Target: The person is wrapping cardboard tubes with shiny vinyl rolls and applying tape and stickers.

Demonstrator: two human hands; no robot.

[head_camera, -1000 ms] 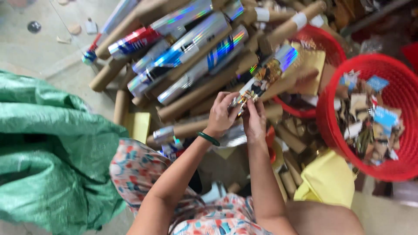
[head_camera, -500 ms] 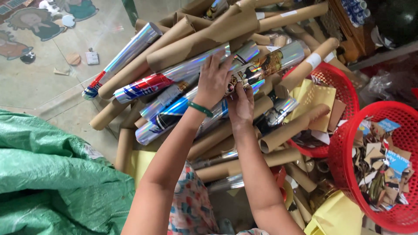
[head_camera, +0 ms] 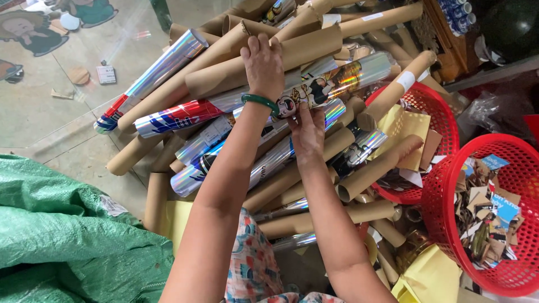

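My right hand (head_camera: 307, 133) grips from below a shiny holographic roll (head_camera: 342, 78) printed with a cartoon figure, which lies slanted across a pile of rolls. Above its left end, my left hand (head_camera: 263, 63), with a green bangle on the wrist, reaches over the pile. Its fingers curl over a long brown cardboard tube (head_camera: 224, 76). Around both hands lie several more brown tubes and silver, red and blue foil rolls (head_camera: 174, 116). My forearms cover part of the pile.
Two red mesh baskets stand at the right, the far one (head_camera: 426, 98) holding yellow sheets, the near one (head_camera: 449, 221) full of paper scraps. A green woven sack (head_camera: 62, 235) fills the lower left. More yellow sheets (head_camera: 426, 278) lie below, and bare floor (head_camera: 50, 120) shows at upper left.
Both hands carried the printed holographic roll up and away onto the pile. My left hand left the roll and now reaches over a brown tube; the view shifted towards the tubes.
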